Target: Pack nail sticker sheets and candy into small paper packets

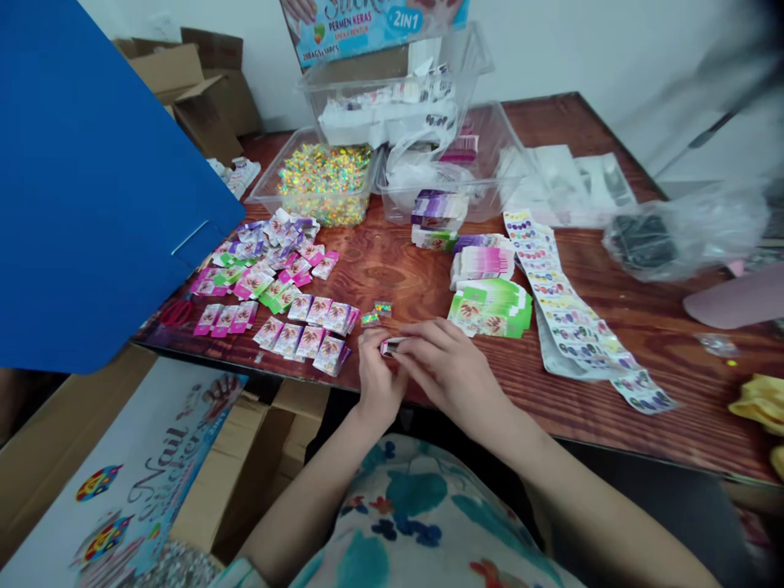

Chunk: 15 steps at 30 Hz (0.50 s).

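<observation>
Near the table's front edge my left hand (pixel 378 380) is closed around a small paper box (pixel 388 347), its open end facing my right hand. The fingers of my right hand (pixel 450 363) are pinched at that open end; they hide most of the box, and whether they hold anything else I cannot make out. Just beyond my fingertips lie two small glittery packets (pixel 376 314). To the left stand rows of small folded boxes (pixel 311 341) with pink and purple prints. On the right are flat green box blanks (pixel 490 309) and pink ones (pixel 483 264).
A clear tub of glittery packets (pixel 324 184) stands at the back, beside stacked clear tubs (pixel 392 106). Finished-looking boxes (pixel 269 253) are heaped left. A long sticker strip (pixel 569 310) lies right. A blue panel (pixel 104 196) blocks the left; cartons (pixel 245 465) stand below.
</observation>
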Tool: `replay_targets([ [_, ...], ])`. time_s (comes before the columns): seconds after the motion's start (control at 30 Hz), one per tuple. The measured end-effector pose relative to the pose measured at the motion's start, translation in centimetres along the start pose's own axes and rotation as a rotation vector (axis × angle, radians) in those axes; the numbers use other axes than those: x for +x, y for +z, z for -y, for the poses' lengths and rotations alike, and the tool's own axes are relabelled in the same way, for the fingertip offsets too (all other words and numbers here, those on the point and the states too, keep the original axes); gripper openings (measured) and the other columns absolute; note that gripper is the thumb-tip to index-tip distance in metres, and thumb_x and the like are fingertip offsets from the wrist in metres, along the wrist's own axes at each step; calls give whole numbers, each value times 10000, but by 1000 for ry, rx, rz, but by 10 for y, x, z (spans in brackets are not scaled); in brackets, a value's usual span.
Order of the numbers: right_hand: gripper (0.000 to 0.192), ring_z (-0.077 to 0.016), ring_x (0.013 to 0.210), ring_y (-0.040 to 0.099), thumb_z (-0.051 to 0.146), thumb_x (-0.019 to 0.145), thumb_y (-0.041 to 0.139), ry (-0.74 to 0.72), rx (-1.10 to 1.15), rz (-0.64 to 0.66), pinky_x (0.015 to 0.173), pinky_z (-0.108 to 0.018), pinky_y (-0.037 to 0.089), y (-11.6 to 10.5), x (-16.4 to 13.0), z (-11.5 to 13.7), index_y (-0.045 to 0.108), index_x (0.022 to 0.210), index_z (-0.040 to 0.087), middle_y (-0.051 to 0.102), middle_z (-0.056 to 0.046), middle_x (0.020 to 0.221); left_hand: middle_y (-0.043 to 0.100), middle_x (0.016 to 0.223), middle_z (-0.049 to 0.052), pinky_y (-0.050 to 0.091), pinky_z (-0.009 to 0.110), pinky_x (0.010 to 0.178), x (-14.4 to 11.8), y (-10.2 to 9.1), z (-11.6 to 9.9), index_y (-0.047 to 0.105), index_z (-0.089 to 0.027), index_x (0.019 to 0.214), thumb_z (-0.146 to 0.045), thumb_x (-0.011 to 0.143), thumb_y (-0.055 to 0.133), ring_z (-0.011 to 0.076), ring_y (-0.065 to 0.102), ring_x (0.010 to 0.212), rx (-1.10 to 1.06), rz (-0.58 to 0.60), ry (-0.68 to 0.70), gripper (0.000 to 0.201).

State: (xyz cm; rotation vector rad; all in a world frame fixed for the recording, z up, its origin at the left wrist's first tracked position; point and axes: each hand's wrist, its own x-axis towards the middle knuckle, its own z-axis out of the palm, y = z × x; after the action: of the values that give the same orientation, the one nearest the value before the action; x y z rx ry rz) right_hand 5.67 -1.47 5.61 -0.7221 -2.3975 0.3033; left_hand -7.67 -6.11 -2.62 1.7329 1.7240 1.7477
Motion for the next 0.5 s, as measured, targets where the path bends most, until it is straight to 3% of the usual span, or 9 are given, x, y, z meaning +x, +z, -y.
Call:
replay_targets([
  [0.13, 174, -235, 944, 586, 285, 939, 548, -1, -7, -4, 890, -417, 477, 8, -3, -14, 691, 979, 195, 686, -91, 1051, 551, 1017, 84, 470, 400, 846, -7, 6, 1, 430, -199, 1065, -225, 843, 600, 219, 558, 950, 62, 42, -73, 281],
  [0.3, 199, -259, 1009, 565, 261, 940, 538, -9, -197, 13, 981, -474, 414, 18, -17, -19, 697, 1044, 201, 674, -110, 1109, 548, 1053, 103, 476, 397, 842, -17, 11, 1, 402, -196, 1086, -211, 819, 603, 225, 567, 955, 35, 91, -209, 334],
  [0.5, 169, -281, 1085, 532, 267, 924, 559, -50, -254, -2, 1001, -495, 404, 17, -20, -22, 713, 928, 197, 606, -127, 1266, 551, 1035, 95, 479, 374, 812, -17, 16, 0, 385, -199, 1101, -222, 832, 596, 214, 576, 928, -21, 129, -275, 342],
])
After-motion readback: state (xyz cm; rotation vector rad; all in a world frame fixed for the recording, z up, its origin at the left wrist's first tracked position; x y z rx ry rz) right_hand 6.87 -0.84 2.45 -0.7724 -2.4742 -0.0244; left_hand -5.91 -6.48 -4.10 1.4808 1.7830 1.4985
